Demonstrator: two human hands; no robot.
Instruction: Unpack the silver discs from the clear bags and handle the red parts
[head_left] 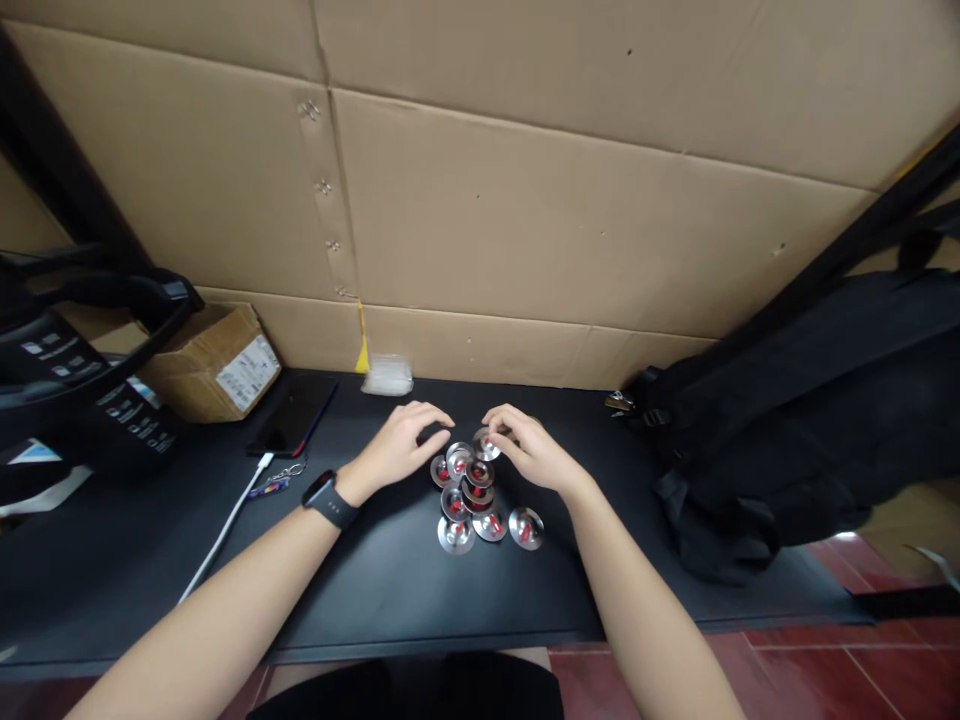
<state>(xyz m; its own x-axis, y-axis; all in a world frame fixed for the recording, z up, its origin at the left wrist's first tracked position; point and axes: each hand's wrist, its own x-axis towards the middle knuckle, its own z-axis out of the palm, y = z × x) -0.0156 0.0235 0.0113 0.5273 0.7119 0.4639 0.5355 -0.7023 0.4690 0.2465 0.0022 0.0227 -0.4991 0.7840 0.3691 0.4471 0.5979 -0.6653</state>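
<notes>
On the dark table, several small round shiny metal discs with raised middles and red bits, looking like finger cymbals [455, 535], lie in an overlapping cluster between my hands. One metal disc [486, 446] at the cluster's far right edge is pinched between the thumb and fingers of my right hand [525, 447]. To the left, my left hand [401, 445] hovers close beside the pile, its thumb and fingers apart and nothing between them. A single metal disc [526, 528] lies slightly apart at the near right. A dark watch [330, 498] is on my left wrist.
Cardboard [525, 220] walls the table's back. Left are a black appliance [90, 390], a cardboard box [225, 365], a phone [292, 415], a white cable [225, 525] and a keychain [268, 488]. A clear plastic packet [388, 375] lies behind; a black bag [780, 430] stands right.
</notes>
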